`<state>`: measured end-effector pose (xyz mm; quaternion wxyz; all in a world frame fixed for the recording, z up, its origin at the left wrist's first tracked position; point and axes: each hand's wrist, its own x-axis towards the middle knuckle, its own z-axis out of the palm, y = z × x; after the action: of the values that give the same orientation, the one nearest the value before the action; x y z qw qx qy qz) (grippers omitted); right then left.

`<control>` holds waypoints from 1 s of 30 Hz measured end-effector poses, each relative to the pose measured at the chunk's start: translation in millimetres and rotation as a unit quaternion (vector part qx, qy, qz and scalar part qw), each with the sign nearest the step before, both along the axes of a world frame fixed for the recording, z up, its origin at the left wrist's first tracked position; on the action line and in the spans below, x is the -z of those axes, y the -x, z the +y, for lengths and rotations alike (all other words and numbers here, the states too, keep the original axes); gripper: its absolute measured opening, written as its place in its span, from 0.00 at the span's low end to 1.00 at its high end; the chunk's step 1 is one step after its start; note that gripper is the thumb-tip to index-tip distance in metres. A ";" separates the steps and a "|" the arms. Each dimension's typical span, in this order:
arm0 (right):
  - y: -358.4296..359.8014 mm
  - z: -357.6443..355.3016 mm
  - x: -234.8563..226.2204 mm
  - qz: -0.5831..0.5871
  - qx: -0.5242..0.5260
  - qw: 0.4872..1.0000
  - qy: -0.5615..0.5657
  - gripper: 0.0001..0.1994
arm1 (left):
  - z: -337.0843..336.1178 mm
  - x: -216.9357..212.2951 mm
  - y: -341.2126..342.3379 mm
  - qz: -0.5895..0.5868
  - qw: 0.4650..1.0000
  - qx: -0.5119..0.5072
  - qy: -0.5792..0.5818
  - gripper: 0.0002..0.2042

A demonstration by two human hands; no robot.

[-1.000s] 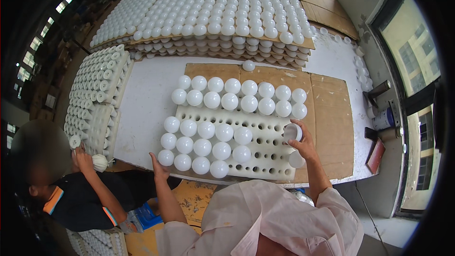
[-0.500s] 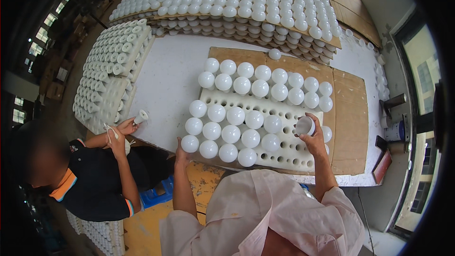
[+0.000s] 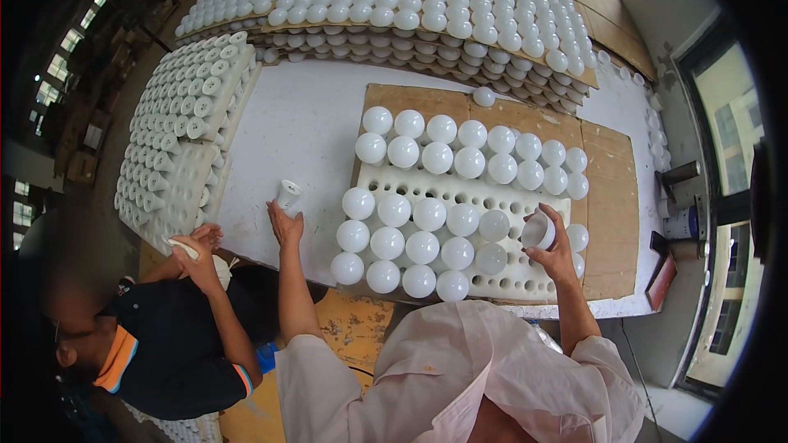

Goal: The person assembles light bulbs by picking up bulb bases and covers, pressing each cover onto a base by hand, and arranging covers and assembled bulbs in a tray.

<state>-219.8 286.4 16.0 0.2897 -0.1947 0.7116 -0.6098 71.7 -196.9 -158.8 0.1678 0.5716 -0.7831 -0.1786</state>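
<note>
While the right hand [image 3: 556, 248] grips a white bulb cover [image 3: 538, 230] at centre-right over the foam tray [image 3: 525, 283], the left hand [image 3: 284, 221] pinches a bulb base [image 3: 286, 194]; joining likely follows.

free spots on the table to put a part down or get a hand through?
Bare white tabletop between the stacked bulb bases at left and the foam tray; the left hand holds a base there. Bare cardboard right of the tray. Empty tray holes beside the right hand, holding a dome. Crowded: dome stacks behind, tray's filled rows.
</note>
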 end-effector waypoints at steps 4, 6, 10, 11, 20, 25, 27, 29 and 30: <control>-4.9 -13.2 -9.7 -0.018 -0.054 0.998 0.021 0.45 | -49.5 42.2 -20.2 -0.036 0.999 0.005 -0.024 0.38; -3.9 -12.1 5.3 -0.002 -0.061 0.995 0.075 0.48 | -58.8 36.2 -1.8 -0.074 0.996 0.007 -0.043 0.28; -13.2 -24.8 -0.6 -0.077 -0.054 0.988 0.121 0.47 | -52.6 25.7 2.2 -0.082 0.994 0.020 -0.071 0.28; -14.3 -28.1 1.8 -0.117 -0.062 0.978 0.161 0.46 | -51.5 21.6 -0.4 0.010 0.996 -0.009 -0.089 0.28; -16.3 -30.8 1.8 -0.220 -0.109 0.939 0.241 0.40 | 117.1 -148.2 27.2 0.555 0.735 0.145 -0.362 0.23; -24.3 -31.3 10.4 -0.028 -0.191 0.971 0.140 0.42 | 229.0 -160.3 69.0 0.390 0.700 0.386 -0.456 0.26; -27.2 -29.6 6.3 -0.033 -0.198 0.969 0.143 0.41 | 259.4 -172.4 83.9 0.342 0.685 0.358 -0.535 0.21; -28.5 -24.8 6.2 -0.034 -0.201 0.968 0.145 0.40 | 275.4 -183.0 95.4 0.322 0.677 0.360 -0.555 0.21; -28.4 -21.5 9.2 -0.054 -0.202 0.964 0.162 0.40 | 282.6 -186.5 98.8 0.301 0.667 0.363 -0.576 0.20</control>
<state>-191.4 264.9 6.8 0.4094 -0.3456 0.5324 -0.6553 -27.1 85.7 27.7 -0.0466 0.1398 -0.5767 -0.8036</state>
